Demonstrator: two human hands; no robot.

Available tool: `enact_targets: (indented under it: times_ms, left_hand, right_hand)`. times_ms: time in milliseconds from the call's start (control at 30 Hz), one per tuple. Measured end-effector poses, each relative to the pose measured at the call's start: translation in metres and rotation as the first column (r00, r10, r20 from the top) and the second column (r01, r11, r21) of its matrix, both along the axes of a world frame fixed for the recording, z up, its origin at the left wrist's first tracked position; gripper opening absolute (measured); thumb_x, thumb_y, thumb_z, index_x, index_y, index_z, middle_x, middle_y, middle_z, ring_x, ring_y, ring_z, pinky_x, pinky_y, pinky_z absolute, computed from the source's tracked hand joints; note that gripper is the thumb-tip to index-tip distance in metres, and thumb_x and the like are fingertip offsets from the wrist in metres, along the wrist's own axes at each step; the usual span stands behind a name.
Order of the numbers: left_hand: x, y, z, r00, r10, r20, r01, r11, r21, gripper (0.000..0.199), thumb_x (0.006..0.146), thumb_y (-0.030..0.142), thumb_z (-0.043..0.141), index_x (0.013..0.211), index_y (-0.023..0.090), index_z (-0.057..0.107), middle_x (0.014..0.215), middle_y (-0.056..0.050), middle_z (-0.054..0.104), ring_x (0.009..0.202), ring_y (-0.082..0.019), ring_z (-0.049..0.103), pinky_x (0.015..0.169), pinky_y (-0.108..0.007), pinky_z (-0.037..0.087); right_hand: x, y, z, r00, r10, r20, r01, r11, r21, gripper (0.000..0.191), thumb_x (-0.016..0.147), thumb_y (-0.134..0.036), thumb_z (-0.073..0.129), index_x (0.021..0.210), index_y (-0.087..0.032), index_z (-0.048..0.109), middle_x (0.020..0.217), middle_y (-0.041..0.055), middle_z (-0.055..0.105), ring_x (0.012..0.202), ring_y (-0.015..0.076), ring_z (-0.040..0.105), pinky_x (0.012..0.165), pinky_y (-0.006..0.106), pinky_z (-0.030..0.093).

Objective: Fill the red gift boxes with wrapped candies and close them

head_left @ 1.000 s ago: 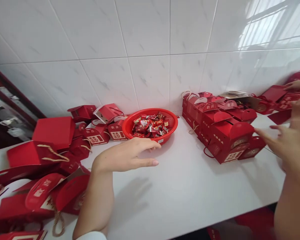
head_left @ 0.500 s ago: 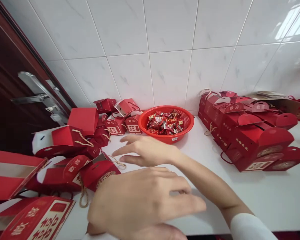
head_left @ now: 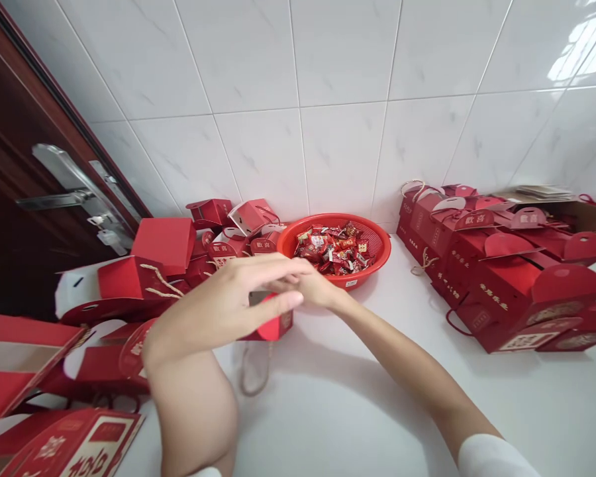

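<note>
A small red gift box [head_left: 279,326] is beneath my two hands over the white table, its twine loop [head_left: 255,381] dangling below. My right hand [head_left: 305,281] reaches in from the right and grips this box from behind; its fingers are mostly hidden. In front, my left hand [head_left: 223,298] arches over the box, thumb apart from the stretched fingers, whose tips overlap my right hand. Most of the box's top and left side is covered. Just behind my hands stands a red plastic basket [head_left: 380,262] with wrapped candies [head_left: 332,248] inside.
Many red gift boxes [head_left: 163,242] crowd the left side, some with flaps up. On the right, a row of closed red boxes [head_left: 501,278] stands near a cardboard carton [head_left: 591,215]. A tiled wall [head_left: 342,152] rises behind; a dark door [head_left: 10,199] is at left.
One red box has come away from the left group and moved right with my right hand. My left hand has moved up and left, from the table's front to over the box.
</note>
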State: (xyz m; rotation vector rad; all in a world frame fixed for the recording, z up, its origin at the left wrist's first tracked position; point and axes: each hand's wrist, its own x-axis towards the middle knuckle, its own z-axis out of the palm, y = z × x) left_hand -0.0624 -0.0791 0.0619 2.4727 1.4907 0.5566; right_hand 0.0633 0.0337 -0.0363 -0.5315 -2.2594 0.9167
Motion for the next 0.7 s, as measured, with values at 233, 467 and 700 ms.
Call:
enact_targets:
  times_ms: [233, 467, 700]
  left_hand:
    - [0.01, 0.04, -0.023, 0.974, 0.172, -0.144, -0.186, 0.978, -0.091, 0.034, 0.091, 0.056, 0.053, 0.096, 0.024, 0.062, 0.108, -0.005, 0.065, 0.102, -0.027, 0.063, 0.082, -0.036, 0.05]
    - [0.04, 0.036, -0.042, 0.978, 0.052, -0.201, -0.107, 0.956, -0.274, 0.029, 0.088, 0.052, 0.054, 0.094, 0.024, 0.057, 0.1, -0.003, 0.052, 0.074, -0.018, 0.059, 0.063, -0.03, 0.045]
    - [0.021, 0.038, -0.039, 0.99, -0.058, -0.13, 0.012, 0.944, -0.331, 0.042, 0.087, 0.045, 0.053, 0.126, 0.032, 0.064, 0.122, -0.005, 0.053, 0.088, -0.019, 0.065, 0.074, -0.029, 0.052]
  right_hand:
    - [0.075, -0.002, 0.0, 0.983, -0.123, -0.138, 0.081, 0.957, -0.278, 0.021, 0.079, -0.031, 0.069, 0.089, -0.016, 0.08, 0.092, 0.0064, 0.078, 0.086, 0.0221, 0.072, 0.076, 0.03, 0.055]
    - [0.105, -0.006, -0.013, 0.976, -0.149, -0.159, 0.059, 0.884, -0.465, 0.027, 0.071, -0.036, 0.079, 0.088, -0.016, 0.08, 0.091, 0.0082, 0.079, 0.088, 0.0239, 0.073, 0.08, 0.035, 0.057]
    - [0.107, 0.002, -0.022, 0.954, -0.198, -0.226, 0.052, 0.85, -0.524, 0.026, 0.069, -0.035, 0.078, 0.087, -0.016, 0.078, 0.093, 0.0085, 0.078, 0.085, 0.0218, 0.072, 0.08, 0.035, 0.056]
